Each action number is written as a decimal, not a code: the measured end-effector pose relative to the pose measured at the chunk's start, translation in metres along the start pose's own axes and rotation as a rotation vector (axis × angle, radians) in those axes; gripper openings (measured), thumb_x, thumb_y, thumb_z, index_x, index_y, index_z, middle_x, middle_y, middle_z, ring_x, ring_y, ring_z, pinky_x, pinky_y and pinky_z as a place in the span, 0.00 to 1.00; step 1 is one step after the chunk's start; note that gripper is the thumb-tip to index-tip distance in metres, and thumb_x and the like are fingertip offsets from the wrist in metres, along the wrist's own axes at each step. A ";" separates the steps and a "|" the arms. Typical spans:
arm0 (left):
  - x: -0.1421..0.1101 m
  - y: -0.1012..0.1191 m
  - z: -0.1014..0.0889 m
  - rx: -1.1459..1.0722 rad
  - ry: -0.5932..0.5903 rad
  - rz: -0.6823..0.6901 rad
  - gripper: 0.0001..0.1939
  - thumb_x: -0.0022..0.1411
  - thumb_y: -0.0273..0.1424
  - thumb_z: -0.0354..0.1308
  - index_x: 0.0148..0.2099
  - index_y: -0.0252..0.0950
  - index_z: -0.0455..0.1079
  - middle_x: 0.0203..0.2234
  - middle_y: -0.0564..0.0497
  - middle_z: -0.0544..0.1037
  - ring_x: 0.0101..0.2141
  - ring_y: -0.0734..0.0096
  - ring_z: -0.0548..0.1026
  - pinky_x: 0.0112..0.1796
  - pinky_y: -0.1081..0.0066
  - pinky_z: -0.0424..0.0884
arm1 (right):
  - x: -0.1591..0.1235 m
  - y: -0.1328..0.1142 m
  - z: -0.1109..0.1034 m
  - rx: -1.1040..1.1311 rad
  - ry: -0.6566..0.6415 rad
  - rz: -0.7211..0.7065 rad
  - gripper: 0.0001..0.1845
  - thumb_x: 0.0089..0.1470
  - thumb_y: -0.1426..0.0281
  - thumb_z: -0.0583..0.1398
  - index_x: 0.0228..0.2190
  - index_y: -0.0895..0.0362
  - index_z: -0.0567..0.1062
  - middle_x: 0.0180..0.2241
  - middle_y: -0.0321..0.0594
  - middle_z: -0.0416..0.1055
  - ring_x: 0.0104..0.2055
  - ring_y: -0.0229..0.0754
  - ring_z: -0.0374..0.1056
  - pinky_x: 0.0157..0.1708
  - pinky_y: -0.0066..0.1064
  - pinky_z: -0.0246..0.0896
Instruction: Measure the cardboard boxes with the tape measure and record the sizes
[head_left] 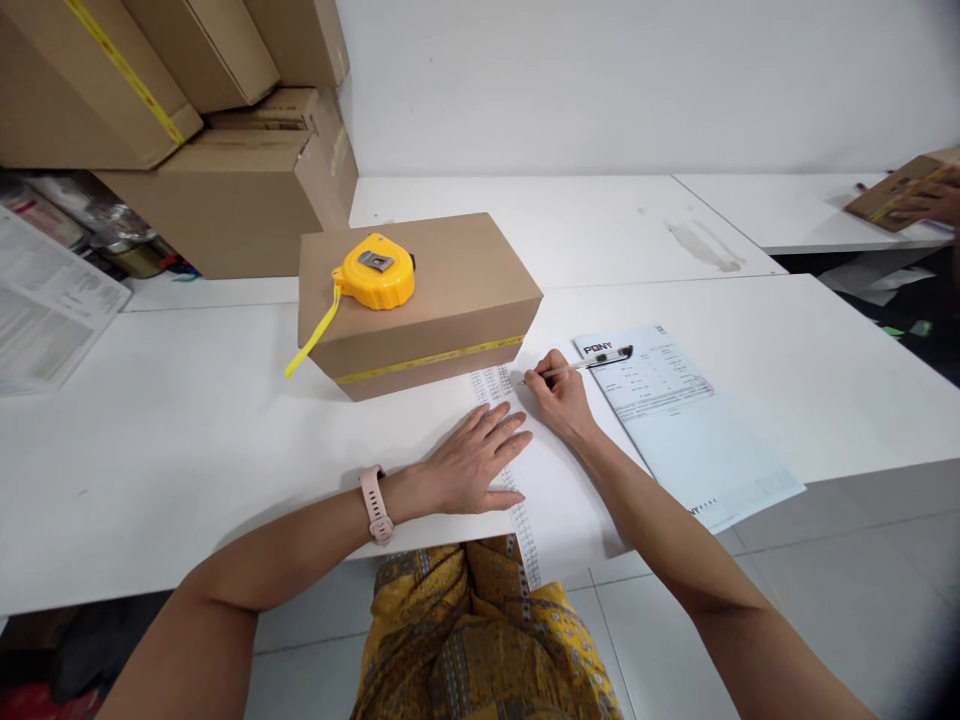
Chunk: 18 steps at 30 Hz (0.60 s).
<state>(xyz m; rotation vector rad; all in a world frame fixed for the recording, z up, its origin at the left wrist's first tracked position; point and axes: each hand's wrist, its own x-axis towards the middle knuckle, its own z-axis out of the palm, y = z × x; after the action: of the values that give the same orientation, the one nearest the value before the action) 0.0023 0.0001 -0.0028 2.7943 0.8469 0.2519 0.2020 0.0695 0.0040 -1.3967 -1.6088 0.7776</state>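
My right hand (559,398) grips a pen (592,363), its tip on a white printed sheet (555,490) near the sheet's top edge. My left hand (472,462) lies flat on the same sheet, fingers stretched out, a pink watch on its wrist. Just behind the sheet stands a brown cardboard box (442,300) with yellow tape along its side. A yellow tape measure (375,272) rests on top of the box, its tape hanging over the left edge.
A second printed form (682,420) lies to the right on the white table (150,440). Stacked cardboard boxes (225,150) fill the back left, papers (45,310) beside them. Another person's hand (930,200) holds a box at far right.
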 end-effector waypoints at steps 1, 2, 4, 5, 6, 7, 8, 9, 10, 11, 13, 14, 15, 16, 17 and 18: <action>0.000 -0.001 0.001 -0.008 0.008 0.001 0.41 0.67 0.54 0.52 0.70 0.30 0.57 0.70 0.34 0.57 0.71 0.41 0.49 0.67 0.45 0.44 | 0.001 0.002 -0.002 -0.017 0.037 -0.022 0.12 0.57 0.62 0.58 0.27 0.51 0.61 0.20 0.30 0.59 0.23 0.37 0.55 0.25 0.31 0.51; -0.001 -0.001 0.002 -0.013 0.015 0.003 0.41 0.67 0.54 0.53 0.70 0.31 0.57 0.70 0.34 0.57 0.71 0.42 0.49 0.67 0.45 0.44 | 0.002 0.005 -0.005 -0.049 0.076 -0.054 0.11 0.59 0.62 0.57 0.28 0.52 0.63 0.21 0.31 0.60 0.24 0.38 0.56 0.26 0.31 0.52; -0.001 -0.002 0.004 -0.017 0.029 0.004 0.40 0.67 0.54 0.54 0.70 0.32 0.58 0.70 0.35 0.58 0.71 0.43 0.49 0.67 0.45 0.46 | 0.005 0.013 -0.011 -0.163 0.140 -0.144 0.08 0.62 0.62 0.56 0.33 0.52 0.66 0.27 0.36 0.66 0.28 0.40 0.59 0.30 0.33 0.56; -0.001 -0.002 0.005 -0.016 0.045 0.004 0.39 0.67 0.53 0.54 0.70 0.32 0.59 0.69 0.35 0.59 0.71 0.44 0.51 0.67 0.45 0.48 | 0.007 0.018 -0.014 -0.239 0.159 -0.193 0.07 0.63 0.63 0.55 0.35 0.53 0.68 0.31 0.39 0.68 0.31 0.42 0.62 0.33 0.34 0.58; -0.001 -0.002 0.005 -0.015 0.072 0.004 0.37 0.67 0.51 0.55 0.68 0.32 0.60 0.68 0.35 0.61 0.70 0.45 0.53 0.67 0.45 0.50 | 0.008 0.022 -0.017 -0.321 0.166 -0.237 0.07 0.63 0.66 0.54 0.37 0.54 0.70 0.34 0.42 0.69 0.34 0.44 0.63 0.35 0.35 0.58; -0.001 -0.002 0.005 -0.012 0.112 0.006 0.33 0.68 0.48 0.55 0.66 0.32 0.63 0.67 0.35 0.64 0.69 0.46 0.56 0.66 0.47 0.54 | 0.009 0.027 -0.019 -0.404 0.161 -0.270 0.08 0.62 0.69 0.53 0.39 0.54 0.72 0.37 0.44 0.69 0.38 0.46 0.64 0.37 0.36 0.59; -0.001 -0.002 0.003 -0.009 0.167 0.007 0.29 0.69 0.45 0.55 0.64 0.32 0.66 0.64 0.36 0.68 0.67 0.48 0.60 0.65 0.48 0.57 | 0.009 0.031 -0.021 -0.483 0.150 -0.286 0.11 0.61 0.73 0.52 0.40 0.54 0.74 0.38 0.45 0.68 0.40 0.48 0.63 0.39 0.37 0.59; -0.001 -0.002 0.001 -0.002 0.235 0.003 0.23 0.69 0.41 0.54 0.60 0.33 0.69 0.61 0.37 0.71 0.65 0.50 0.64 0.63 0.50 0.61 | 0.010 0.034 -0.021 -0.554 0.134 -0.286 0.15 0.60 0.76 0.51 0.41 0.54 0.75 0.38 0.46 0.68 0.42 0.49 0.63 0.39 0.37 0.58; -0.001 -0.002 -0.004 0.009 0.314 -0.010 0.18 0.70 0.37 0.53 0.57 0.34 0.71 0.58 0.38 0.75 0.63 0.52 0.67 0.61 0.51 0.64 | 0.010 0.036 -0.021 -0.616 0.118 -0.278 0.18 0.58 0.79 0.50 0.42 0.54 0.76 0.38 0.47 0.68 0.43 0.50 0.62 0.40 0.38 0.58; -0.002 -0.003 -0.010 0.026 0.398 -0.035 0.15 0.70 0.34 0.52 0.53 0.36 0.73 0.55 0.39 0.77 0.61 0.54 0.70 0.59 0.52 0.67 | 0.010 0.038 -0.021 -0.665 0.105 -0.268 0.22 0.57 0.82 0.49 0.44 0.55 0.77 0.38 0.47 0.68 0.43 0.51 0.61 0.41 0.38 0.57; -0.004 -0.005 -0.028 0.064 0.577 -0.135 0.11 0.69 0.33 0.52 0.49 0.39 0.74 0.51 0.42 0.79 0.58 0.55 0.73 0.57 0.51 0.68 | 0.010 0.041 -0.019 -0.719 0.094 -0.258 0.27 0.54 0.84 0.49 0.48 0.55 0.76 0.39 0.49 0.69 0.43 0.52 0.61 0.42 0.39 0.57; -0.005 -0.007 -0.039 0.081 0.676 -0.209 0.10 0.69 0.33 0.53 0.48 0.40 0.73 0.51 0.42 0.80 0.57 0.54 0.73 0.57 0.49 0.68 | 0.010 0.042 -0.018 -0.727 0.094 -0.260 0.28 0.53 0.85 0.50 0.51 0.56 0.76 0.39 0.49 0.69 0.43 0.52 0.62 0.43 0.39 0.56; -0.007 -0.009 -0.052 0.097 0.781 -0.292 0.10 0.68 0.33 0.53 0.48 0.40 0.73 0.51 0.42 0.79 0.57 0.52 0.73 0.58 0.47 0.66 | 0.010 0.043 -0.017 -0.727 0.100 -0.263 0.30 0.52 0.85 0.50 0.52 0.56 0.75 0.40 0.49 0.70 0.43 0.53 0.62 0.43 0.39 0.56; -0.008 -0.011 -0.067 0.113 0.886 -0.383 0.10 0.68 0.33 0.54 0.49 0.40 0.72 0.53 0.42 0.78 0.58 0.51 0.72 0.60 0.45 0.63 | 0.011 0.044 -0.016 -0.721 0.114 -0.267 0.30 0.52 0.85 0.50 0.53 0.57 0.74 0.40 0.50 0.70 0.43 0.53 0.62 0.43 0.40 0.56; -0.009 -0.014 -0.082 0.133 0.981 -0.476 0.11 0.67 0.34 0.54 0.51 0.40 0.71 0.55 0.41 0.76 0.60 0.49 0.70 0.61 0.43 0.60 | 0.011 0.045 -0.015 -0.712 0.131 -0.273 0.30 0.52 0.85 0.50 0.53 0.58 0.74 0.40 0.50 0.71 0.43 0.53 0.62 0.43 0.40 0.57; -0.010 -0.017 -0.097 0.158 1.054 -0.564 0.14 0.67 0.34 0.55 0.53 0.40 0.69 0.58 0.40 0.73 0.62 0.48 0.67 0.62 0.42 0.57 | 0.012 0.047 -0.014 -0.699 0.151 -0.282 0.29 0.52 0.84 0.50 0.52 0.58 0.74 0.39 0.51 0.71 0.43 0.54 0.62 0.43 0.41 0.57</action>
<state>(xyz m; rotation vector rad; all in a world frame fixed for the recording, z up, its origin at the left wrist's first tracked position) -0.0362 0.0234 0.0849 2.2566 1.8406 1.6536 0.2357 0.0885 -0.0280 -1.5886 -1.9915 -0.0813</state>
